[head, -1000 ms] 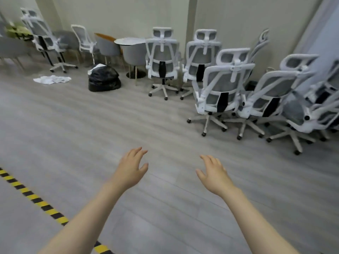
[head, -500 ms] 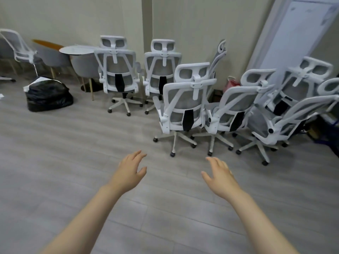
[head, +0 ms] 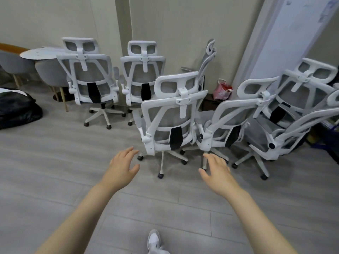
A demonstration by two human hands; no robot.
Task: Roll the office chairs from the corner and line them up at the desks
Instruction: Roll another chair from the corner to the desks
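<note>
white plastic and grey mesh fill the corner: the nearest chair stands with its back to the person, castors on the grey plank floor, at the front of a cluster parked against the wall. just beside it on the right a reclined chair leans back, and 2 upright chairs wait behind on the left, near a round table.

over the last second the view has swung right and closed in; the cluster that sat well ahead now looms close, and a shoe shows at the bottom edge, mid-step. the left hand and the right hand are still raised in front, fingers loosely spread and a little bent, palms down, holding nothing. both hover near the base of the nearest chair, 1 to either side, apart from the frame.

that reads as the end of the approach: no chair has been gripped yet, none has left the corner, and no desks are in sight, so the rolling is still all to do. the likely next reach is up to the backrest rim of that front chair, which stands free enough to pull out. its star base sits close to the neighbour's, so castors could snag. a black bag lies on the left and a pink bag by the wall.
</note>
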